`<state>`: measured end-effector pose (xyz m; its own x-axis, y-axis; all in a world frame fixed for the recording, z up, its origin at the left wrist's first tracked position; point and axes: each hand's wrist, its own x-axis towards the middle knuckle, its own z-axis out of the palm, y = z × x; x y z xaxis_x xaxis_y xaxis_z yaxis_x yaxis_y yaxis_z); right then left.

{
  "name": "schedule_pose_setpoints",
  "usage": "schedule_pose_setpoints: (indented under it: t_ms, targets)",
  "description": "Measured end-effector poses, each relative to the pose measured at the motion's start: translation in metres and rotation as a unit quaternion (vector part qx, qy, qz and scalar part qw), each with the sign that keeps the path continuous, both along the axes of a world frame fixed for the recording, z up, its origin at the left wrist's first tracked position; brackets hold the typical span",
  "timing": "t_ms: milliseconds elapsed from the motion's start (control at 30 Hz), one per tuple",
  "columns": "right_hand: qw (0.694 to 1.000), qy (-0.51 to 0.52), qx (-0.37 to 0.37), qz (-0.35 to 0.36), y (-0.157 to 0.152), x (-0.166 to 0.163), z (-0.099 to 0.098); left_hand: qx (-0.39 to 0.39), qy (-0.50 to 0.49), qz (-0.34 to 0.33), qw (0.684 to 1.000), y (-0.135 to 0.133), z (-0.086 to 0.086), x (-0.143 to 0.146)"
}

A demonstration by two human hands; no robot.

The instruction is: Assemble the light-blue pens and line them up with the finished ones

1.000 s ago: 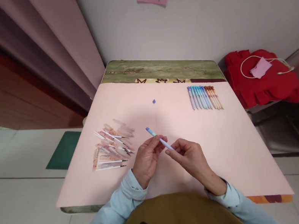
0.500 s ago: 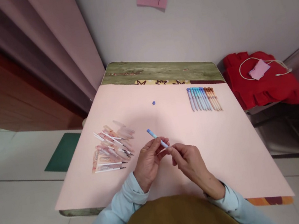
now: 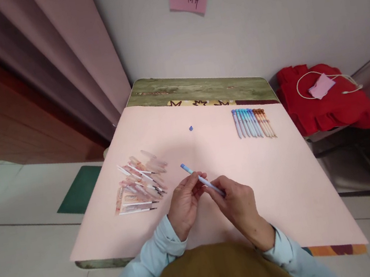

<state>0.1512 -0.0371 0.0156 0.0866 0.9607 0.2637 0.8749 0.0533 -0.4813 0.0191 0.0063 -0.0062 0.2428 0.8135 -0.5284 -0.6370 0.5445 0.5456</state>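
Observation:
A blue pen (image 3: 209, 184) slants between my two hands above the pink table covering. My left hand (image 3: 185, 203) pinches its middle between thumb and fingers, with the darker blue end pointing away to the upper left. Closed round the lower end is my right hand (image 3: 237, 203), its fingertips partly hiding the tip. Beyond the pen lies a small dark blue piece (image 3: 191, 128), too small to make out well. To the left spreads a pile of clear pinkish pen barrels (image 3: 139, 184) with several white refills (image 3: 135, 204) among them.
At the back right lies a row of pens, blue ones (image 3: 246, 123) beside brown ones (image 3: 264, 122). The pink covering (image 3: 289, 201) lies over a patterned table (image 3: 197, 84). Past its right edge is a red cloth (image 3: 330, 108) with a white cable. A curtain (image 3: 83, 46) hangs at the left.
My right hand has shifted slightly to the right and down along the pen, so more of the lower barrel shows between the hands. My left hand keeps its pinch.

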Motion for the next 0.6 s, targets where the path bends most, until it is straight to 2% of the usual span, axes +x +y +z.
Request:
schedule_pose_setpoints:
  t_ms: [100,167,233,300,400,500,600]
  targets:
    - [0.997,-0.056,0.051,-0.01,-0.001,-0.001,-0.003,0.001,-0.001,0.01,1.0,-0.001,0.001,0.001]
    - [0.997,-0.057,0.049,-0.015,-0.001,-0.001,-0.004,0.001,-0.003,0.015,1.0,-0.001,0.003,0.001]
    - [1.0,-0.009,0.007,-0.007,-0.001,-0.001,-0.001,0.005,-0.006,0.012,1.0,-0.001,0.005,0.001]
    - [0.995,0.08,-0.062,0.012,0.0,0.001,0.004,0.017,-0.005,0.006,1.0,-0.001,0.008,0.001]
    - [0.967,0.206,-0.15,0.032,0.003,0.004,0.01,0.037,0.008,-0.006,0.999,-0.002,0.009,0.0]
    - [0.949,0.26,-0.175,0.032,0.004,0.005,0.011,0.041,0.021,0.004,0.999,-0.001,0.007,0.0]
    - [0.948,0.27,-0.165,0.025,0.004,0.003,0.008,0.03,0.028,0.023,0.999,0.001,0.005,0.0]
